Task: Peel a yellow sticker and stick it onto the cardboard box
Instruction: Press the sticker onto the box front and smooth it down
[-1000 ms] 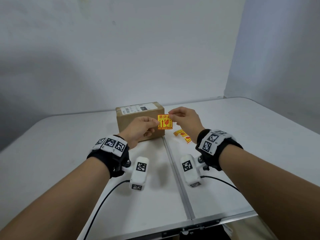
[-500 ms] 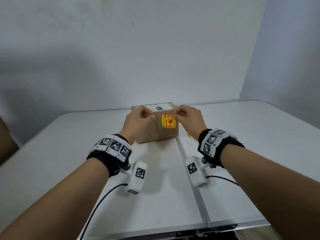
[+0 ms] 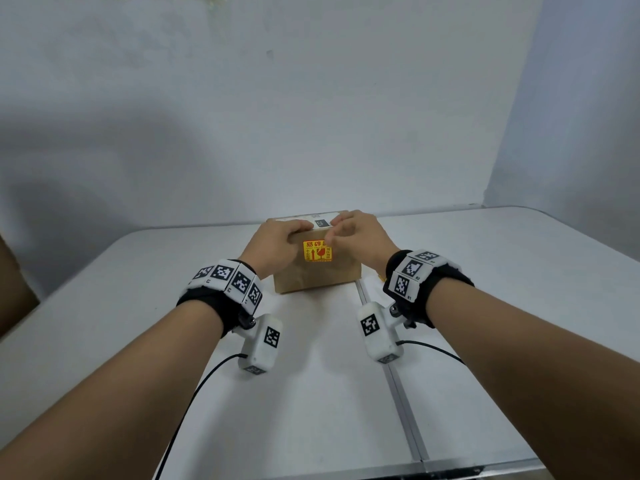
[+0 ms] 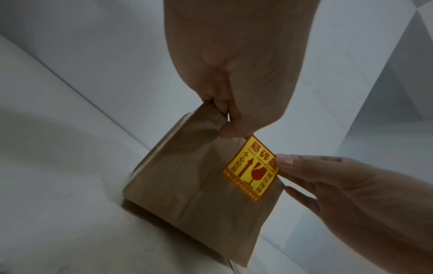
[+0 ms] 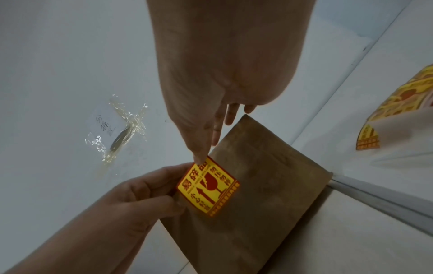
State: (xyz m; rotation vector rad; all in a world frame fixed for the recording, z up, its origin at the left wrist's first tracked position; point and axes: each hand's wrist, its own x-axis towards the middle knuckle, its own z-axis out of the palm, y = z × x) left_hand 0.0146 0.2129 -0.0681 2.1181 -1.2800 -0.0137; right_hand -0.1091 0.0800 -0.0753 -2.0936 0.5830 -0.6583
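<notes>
A brown cardboard box stands mid-table with a white label on top. The yellow sticker with red print lies flat on the upper part of its front face. My left hand grips the box's top edge, its fingers curled over the top and its thumb on the sticker's upper left corner. My right hand reaches in from the right. Its thumb presses the upper right corner, and its other fingers hang loosely above the box top.
A backing sheet with more yellow stickers lies on the table right of the box. A metal seam runs down the white table. A crumpled piece of clear tape sticks to the wall behind. A brown object shows at the far left.
Both hands carried the sticker forward from mid-air and laid it on the box's front face. The left fingers now curl over the box top, and both thumbs sit on the upper corners.
</notes>
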